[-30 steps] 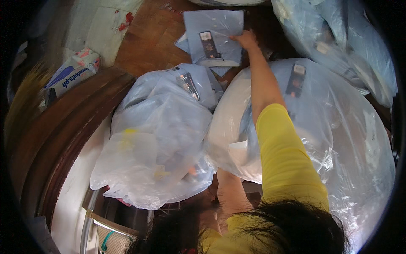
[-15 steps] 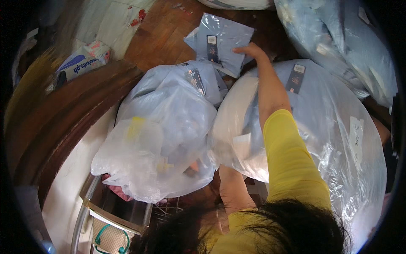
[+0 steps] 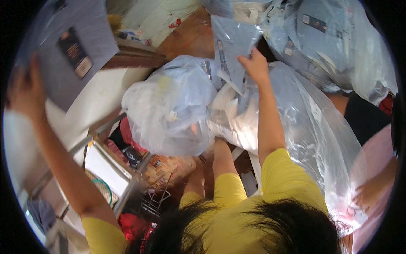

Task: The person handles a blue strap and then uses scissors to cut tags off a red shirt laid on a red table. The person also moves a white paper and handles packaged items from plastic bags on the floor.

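Observation:
My left hand (image 3: 27, 91), blurred, is raised at the far left and grips the edge of a flat grey-blue folded garment (image 3: 48, 74) with a dark label. In front of me, my right hand (image 3: 256, 67) pinches the edge of a light blue garment pack (image 3: 234, 40) in clear plastic, which hangs tilted. Below that pack bulges a large clear plastic bag (image 3: 308, 122), its mouth partly hidden. Left of it stands another full, milky plastic bag (image 3: 173, 110) with blue packs showing through.
More stuffed clear bags (image 3: 321, 46) lie at the far right. Another person's hand (image 3: 374, 192) is at the right edge, beside a pink garment. A metal-framed rack (image 3: 105, 165) stands at lower left, and a wire rack (image 3: 156, 203) lies low in the middle.
My left hand has come into view at the far left with a grey-blue folded garment. The pack in my right hand now hangs more upright. The view has shifted, and another person's hand shows at right.

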